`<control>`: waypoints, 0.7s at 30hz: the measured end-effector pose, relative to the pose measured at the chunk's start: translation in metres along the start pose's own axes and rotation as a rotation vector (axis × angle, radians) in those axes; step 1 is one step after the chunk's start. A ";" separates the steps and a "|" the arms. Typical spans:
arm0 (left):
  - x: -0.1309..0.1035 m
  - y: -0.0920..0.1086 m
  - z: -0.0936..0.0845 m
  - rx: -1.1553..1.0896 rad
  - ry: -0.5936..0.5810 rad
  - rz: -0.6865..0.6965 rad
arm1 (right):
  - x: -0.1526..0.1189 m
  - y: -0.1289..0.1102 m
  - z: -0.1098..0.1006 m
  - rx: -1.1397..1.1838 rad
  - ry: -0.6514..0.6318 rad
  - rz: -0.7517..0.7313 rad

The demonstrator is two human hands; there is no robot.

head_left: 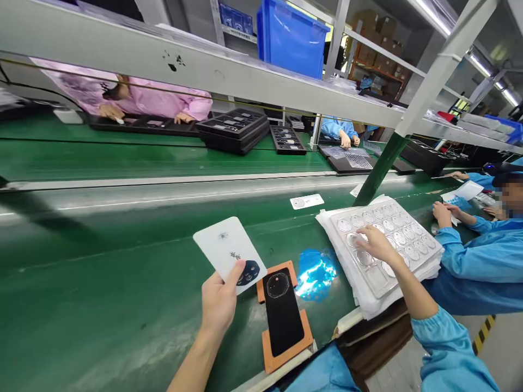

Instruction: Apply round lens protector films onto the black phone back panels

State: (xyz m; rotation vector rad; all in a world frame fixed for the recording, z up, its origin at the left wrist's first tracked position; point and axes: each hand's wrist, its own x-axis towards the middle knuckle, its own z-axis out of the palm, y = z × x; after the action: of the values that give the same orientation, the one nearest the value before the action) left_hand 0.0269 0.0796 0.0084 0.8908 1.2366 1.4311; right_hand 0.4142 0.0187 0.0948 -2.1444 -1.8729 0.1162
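Note:
A white card (223, 245) with a dark round camera print is pinched between the thumb and fingers of my left hand (220, 299). My right hand (378, 243) reaches over a clear plastic tray (378, 280) with rows of round compartments, its fingertips at the left side; whether they grip a piece is too small to tell. White sheets lie beneath that tray. Between my hands, a black phone-shaped panel (283, 316) with a ring near its top rests in an orange fixture (272, 348). Shiny blue film (316, 275) lies between the fixture and the tray.
A white label (306, 201) lies behind on the green bench (122, 283). A green-and-white post (382, 166) rises behind the tray. Black trays (235, 130) stand across the bench, where people in pink and blue sleeves work. Another person in blue sits at the right.

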 end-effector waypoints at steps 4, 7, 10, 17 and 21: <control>0.003 0.002 0.003 -0.090 -0.023 -0.100 | 0.014 0.024 0.007 0.027 -0.049 0.029; 0.005 0.004 0.000 -0.149 -0.005 -0.131 | 0.015 0.019 0.007 0.026 -0.048 0.043; 0.007 0.007 -0.004 -0.217 0.037 -0.144 | 0.004 -0.002 0.006 0.054 -0.016 0.006; 0.011 0.003 -0.004 -0.310 0.052 -0.144 | -0.041 -0.116 0.066 0.368 0.062 -0.491; 0.015 -0.004 -0.005 -0.310 0.083 -0.125 | -0.049 -0.154 0.124 0.303 0.242 -0.700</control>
State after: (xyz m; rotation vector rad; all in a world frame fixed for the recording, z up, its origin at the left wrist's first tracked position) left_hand 0.0200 0.0930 0.0026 0.5394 1.0730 1.5187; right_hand 0.2286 0.0087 0.0112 -1.1684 -2.1652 -0.0107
